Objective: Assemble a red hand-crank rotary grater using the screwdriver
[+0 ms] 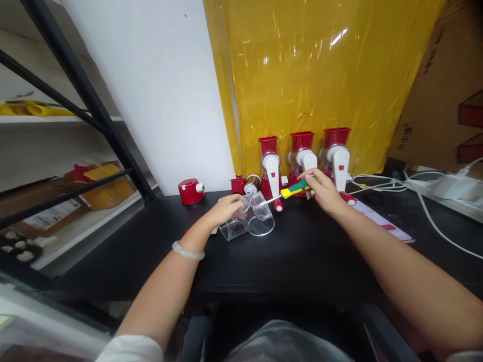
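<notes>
My left hand (228, 208) grips a clear plastic housing (260, 226) of a rotary grater, held just above or on the black table. In my right hand (320, 188) is a screwdriver (296, 188) with a green and yellow handle. Its metal shaft slants down to the left, and the tip is at the clear housing; whether it touches cannot be made out. Behind the housing lie a grater drum (252, 182) and a red hopper piece (237, 184). To the left stands a red round base (191, 191) with a white knob.
Three assembled red and white rotary graters (270, 171) stand along the back by a yellow plastic curtain (320, 75). White cables (426, 196) and a phone-like flat device (385, 223) lie at right. A black-framed shelf (71, 120) rises at left.
</notes>
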The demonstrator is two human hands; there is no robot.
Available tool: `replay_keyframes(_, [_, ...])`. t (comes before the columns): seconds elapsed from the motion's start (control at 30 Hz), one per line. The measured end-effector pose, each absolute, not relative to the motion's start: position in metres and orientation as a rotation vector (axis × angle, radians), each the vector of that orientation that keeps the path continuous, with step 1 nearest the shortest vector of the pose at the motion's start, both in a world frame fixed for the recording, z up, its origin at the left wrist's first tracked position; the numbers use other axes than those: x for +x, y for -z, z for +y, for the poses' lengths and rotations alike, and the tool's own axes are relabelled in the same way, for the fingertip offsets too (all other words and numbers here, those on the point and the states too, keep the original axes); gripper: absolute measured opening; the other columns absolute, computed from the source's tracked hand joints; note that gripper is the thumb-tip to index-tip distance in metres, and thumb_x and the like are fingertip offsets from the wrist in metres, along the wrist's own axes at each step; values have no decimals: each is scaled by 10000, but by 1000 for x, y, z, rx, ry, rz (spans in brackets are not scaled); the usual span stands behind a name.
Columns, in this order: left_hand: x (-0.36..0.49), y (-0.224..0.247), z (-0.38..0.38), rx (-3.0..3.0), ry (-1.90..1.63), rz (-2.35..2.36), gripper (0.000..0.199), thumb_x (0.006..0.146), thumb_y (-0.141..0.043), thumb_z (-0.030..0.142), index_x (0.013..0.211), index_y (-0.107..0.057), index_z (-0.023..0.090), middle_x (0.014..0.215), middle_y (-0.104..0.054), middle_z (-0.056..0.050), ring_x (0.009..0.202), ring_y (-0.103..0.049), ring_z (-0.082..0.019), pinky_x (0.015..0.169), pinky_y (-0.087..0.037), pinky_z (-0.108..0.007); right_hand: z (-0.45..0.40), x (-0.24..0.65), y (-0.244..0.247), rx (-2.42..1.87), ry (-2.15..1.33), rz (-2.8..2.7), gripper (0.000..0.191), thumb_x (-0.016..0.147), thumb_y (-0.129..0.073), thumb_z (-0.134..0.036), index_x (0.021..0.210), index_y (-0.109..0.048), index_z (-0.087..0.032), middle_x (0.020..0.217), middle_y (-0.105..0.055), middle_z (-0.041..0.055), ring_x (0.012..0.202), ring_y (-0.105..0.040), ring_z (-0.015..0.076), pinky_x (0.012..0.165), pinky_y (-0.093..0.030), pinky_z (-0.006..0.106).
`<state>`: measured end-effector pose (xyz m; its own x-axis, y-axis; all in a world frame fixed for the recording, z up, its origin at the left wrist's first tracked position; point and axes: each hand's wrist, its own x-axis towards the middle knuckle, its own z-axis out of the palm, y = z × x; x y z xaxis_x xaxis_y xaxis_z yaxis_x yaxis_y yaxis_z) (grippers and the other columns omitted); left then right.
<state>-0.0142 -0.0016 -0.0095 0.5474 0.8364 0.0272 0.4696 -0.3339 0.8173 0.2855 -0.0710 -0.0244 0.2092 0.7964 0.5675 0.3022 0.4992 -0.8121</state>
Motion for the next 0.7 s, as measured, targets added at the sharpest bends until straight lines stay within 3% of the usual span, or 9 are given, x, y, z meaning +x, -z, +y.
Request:
replay_keyframes(0.2, [-14,9,-2,1988,-588,1052,311,769,-505,334,994,-626,156,787,-749,-87,749,-730,-246,652,-540,-320,-69,289,29,-1140,-381,-1404,387,923,-447,-597,892,-594,-240,461,-420,-58,389,-445,139,430,-362,284])
replay_keyframes(0.33, [-14,9,-1,1998,-577,1062,336,774,-498,333,1023,-628,149,799,-749,-102,744,-731,-249,592,-520,-294,-70,288,28,-1066,-434,-1381,314,937,-405,-486,907,-606,-246,698,-594,10,545,-561,161,531,-477,317])
replay_keyframes(0.43, [-14,9,-1,2000,-579,1070,344,779,-490,332,1034,-626,146,801,-750,-106,750,-733,-251,570,-507,-282,-72,285,24,-1037,-461,-1352,181,833,-459,-295,901,-620,-249,904,-654,32,759,-626,192,622,-533,324])
replay_keyframes(0.5, [-14,10,-1,2001,-580,1066,342,785,-484,335,1034,-624,146,807,-751,-107,758,-735,-254,579,-509,-287,-73,283,21,-1049,-452,-1337,217,746,-467,-217,883,-633,-247,946,-661,33,843,-629,209,655,-543,327])
replay_keyframes(0.7, [-15,11,1,1996,-573,1053,338,794,-485,342,1034,-621,147,816,-751,-110,752,-734,-251,591,-509,-291,-71,283,22,-1033,-526,-1299,186,770,-474,-227,870,-630,-224,832,-633,21,670,-599,167,590,-511,310])
